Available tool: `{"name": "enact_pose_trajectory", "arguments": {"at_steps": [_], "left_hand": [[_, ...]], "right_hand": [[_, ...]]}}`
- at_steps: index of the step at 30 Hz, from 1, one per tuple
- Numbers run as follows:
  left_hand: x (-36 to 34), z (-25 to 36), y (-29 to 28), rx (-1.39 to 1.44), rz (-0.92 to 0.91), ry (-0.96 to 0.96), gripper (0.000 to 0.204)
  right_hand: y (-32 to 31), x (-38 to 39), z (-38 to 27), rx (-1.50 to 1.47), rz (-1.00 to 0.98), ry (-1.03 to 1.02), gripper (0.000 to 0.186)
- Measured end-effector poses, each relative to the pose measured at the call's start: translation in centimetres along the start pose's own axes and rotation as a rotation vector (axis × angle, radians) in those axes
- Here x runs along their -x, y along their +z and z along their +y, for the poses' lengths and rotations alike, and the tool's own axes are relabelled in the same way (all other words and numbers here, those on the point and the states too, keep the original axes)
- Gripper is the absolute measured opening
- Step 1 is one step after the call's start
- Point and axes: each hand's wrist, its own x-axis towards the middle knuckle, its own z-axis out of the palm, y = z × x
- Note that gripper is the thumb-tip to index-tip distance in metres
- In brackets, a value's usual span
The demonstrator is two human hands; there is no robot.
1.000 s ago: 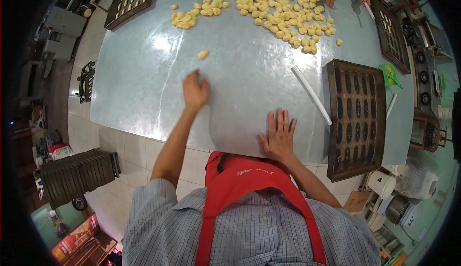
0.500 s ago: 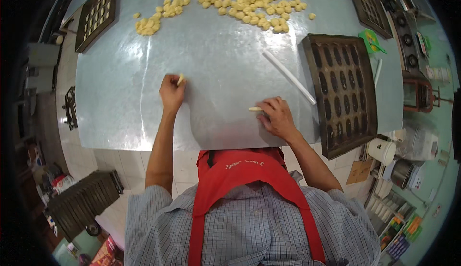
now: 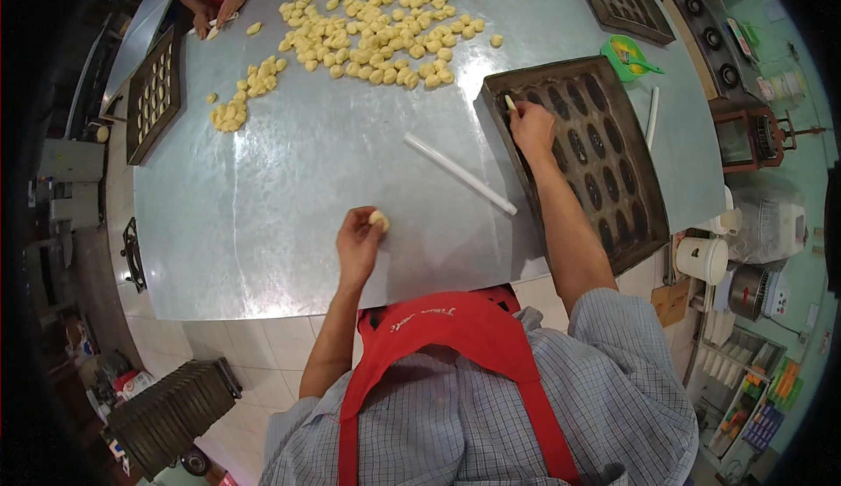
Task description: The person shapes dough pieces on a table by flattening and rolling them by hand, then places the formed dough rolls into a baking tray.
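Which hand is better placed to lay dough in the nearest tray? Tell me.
Right, probably: the right hand holds slim dough at the tray; the left hand, with a rounder piece, is farther from it.

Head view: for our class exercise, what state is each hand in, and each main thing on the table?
Left hand: pinching a rounded dough piece
Right hand: holding a slim dough piece
Near tray: plainly visible wells unfilled
Left tray: rows of dough inside
Far right tray: partly filled
Central white rod: lying flat
Green bowl: upright, yellow contents
Dough pile: loose lumps
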Motion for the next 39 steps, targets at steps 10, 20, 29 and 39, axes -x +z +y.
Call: {"name": "enact_pose_trajectory", "arguments": {"at_steps": [10, 20, 29, 39], "left_hand": [[0.5, -0.8, 4.7, -1.069, -0.079, 0.745, 0.047], [-5.1, 2.0, 1.8, -1.081, -0.065, 0.571, 0.080], [0.3, -0.3, -0.1, -1.268, -0.195, 0.613, 0.077], [-0.3, -0.5, 3.1, -0.887, -0.353, 0.497, 0.057]], "right_hand": [[-1.1, 13.0, -4.1, -0.209, 0.076, -0.641, 0.039], [3.9, 19.1, -5.3, -0.261, -0.119, -0.921, 0.033], [3.7, 23.9, -4.9, -0.189, -0.133, -0.758, 0.055], [5.3, 19.7, -7.7, 0.020, 0.035, -0.619, 0.038]]}}
